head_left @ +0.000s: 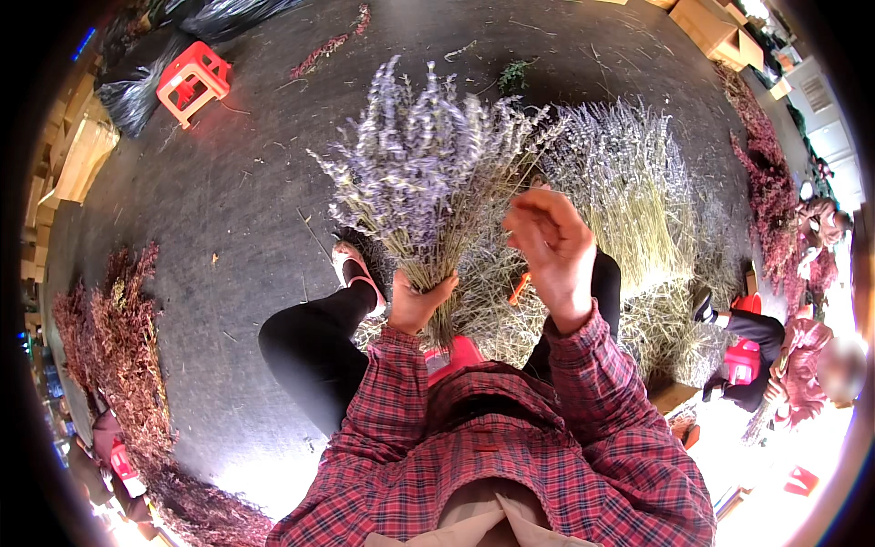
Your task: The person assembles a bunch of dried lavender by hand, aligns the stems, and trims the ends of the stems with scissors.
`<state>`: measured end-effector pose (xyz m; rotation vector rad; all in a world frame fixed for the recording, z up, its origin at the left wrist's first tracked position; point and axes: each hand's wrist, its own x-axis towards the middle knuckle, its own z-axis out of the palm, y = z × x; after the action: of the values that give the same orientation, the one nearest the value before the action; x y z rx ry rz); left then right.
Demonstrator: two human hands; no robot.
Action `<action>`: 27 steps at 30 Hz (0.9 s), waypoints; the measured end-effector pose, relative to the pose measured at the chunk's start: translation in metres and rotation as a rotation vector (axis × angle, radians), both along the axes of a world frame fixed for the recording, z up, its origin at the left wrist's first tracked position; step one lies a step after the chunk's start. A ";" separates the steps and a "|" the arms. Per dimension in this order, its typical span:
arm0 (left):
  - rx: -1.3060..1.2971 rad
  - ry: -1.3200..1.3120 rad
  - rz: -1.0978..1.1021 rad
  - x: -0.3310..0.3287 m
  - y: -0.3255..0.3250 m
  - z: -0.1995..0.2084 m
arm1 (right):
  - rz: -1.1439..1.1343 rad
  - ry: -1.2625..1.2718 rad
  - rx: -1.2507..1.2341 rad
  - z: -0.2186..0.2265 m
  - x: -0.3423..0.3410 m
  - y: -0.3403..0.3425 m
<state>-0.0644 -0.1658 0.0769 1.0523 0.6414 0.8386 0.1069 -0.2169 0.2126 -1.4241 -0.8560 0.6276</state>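
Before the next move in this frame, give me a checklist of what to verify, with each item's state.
1. Left hand closed round the stems of the purple flower bunch: ok.
2. Bunch's flower heads pointing away from the person: ok.
3. Right hand empty: cannot tell; the fingers curl loosely, and a thin stem could be hidden.
4. Pile of purple-flowered stems on the right side: ok.
5. Bunch clear of that pile: cannot tell; their edges overlap in this view.
6. Small orange object identifiable: not ok; too little shows.

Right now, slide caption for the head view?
Left hand grips a purple flower bunch; right hand hovers beside it.
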 end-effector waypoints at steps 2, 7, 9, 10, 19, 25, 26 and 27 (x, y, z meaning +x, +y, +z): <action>-0.004 -0.016 0.004 0.002 0.000 0.000 | -0.010 0.110 -0.053 -0.013 0.015 -0.012; 0.041 0.060 -0.073 0.003 -0.002 0.001 | 0.136 0.313 -0.203 -0.044 0.018 -0.020; 0.002 0.047 -0.068 0.005 -0.007 -0.002 | 0.166 0.332 -0.076 -0.044 0.013 -0.017; -0.016 0.036 -0.077 0.007 -0.008 0.001 | 0.180 0.308 -0.045 -0.044 0.013 -0.016; 0.149 0.181 -0.231 0.000 -0.024 0.015 | 0.144 0.194 0.134 -0.033 0.008 -0.028; 0.553 0.369 -0.353 -0.007 -0.033 0.021 | 0.164 0.209 0.185 -0.013 0.010 -0.053; 0.629 0.421 -0.411 -0.008 -0.033 0.020 | 0.140 0.162 0.237 -0.013 0.009 -0.054; 0.550 0.385 -0.453 -0.009 -0.033 0.021 | 0.115 0.115 0.289 -0.013 0.007 -0.054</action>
<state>-0.0736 -0.1988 0.0977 1.8078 0.4647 0.4148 0.1143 -0.2709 0.1996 -1.0746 -0.9023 0.6383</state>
